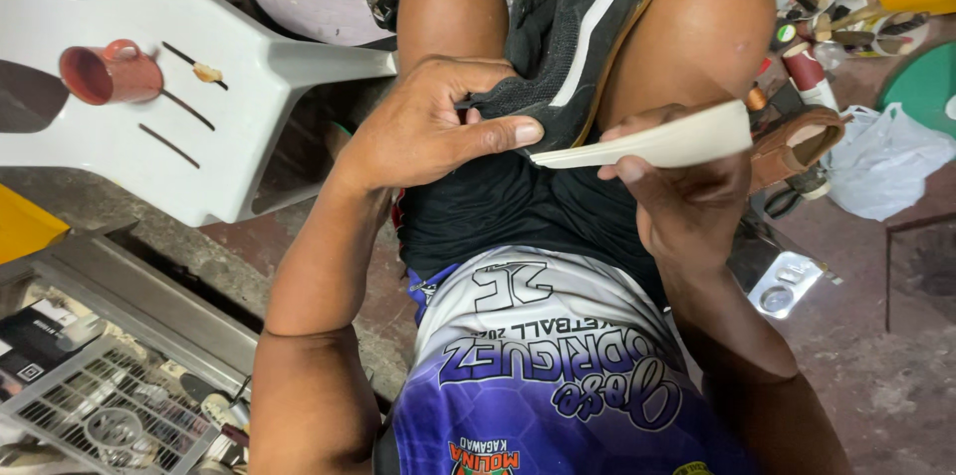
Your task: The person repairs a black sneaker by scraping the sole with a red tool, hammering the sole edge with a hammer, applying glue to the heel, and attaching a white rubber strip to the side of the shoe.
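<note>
A black sneaker point(576, 37) with a white side stripe lies between my knees, toe end toward me. My left hand point(423, 126) grips the toe end, thumb pressed along its edge. My right hand point(682, 196) holds a cream-white rubber sole piece point(657, 144), its thin tip touching the sneaker's edge next to my left thumb. I sit in black shorts and a white and purple jersey.
A white plastic chair point(179, 87) stands at the left with a red mug point(108, 73) on its seat. Small bottles, cans and tools point(817, 37) crowd the floor at the right, beside a white plastic bag point(886, 161). A wire rack point(100, 405) sits at the lower left.
</note>
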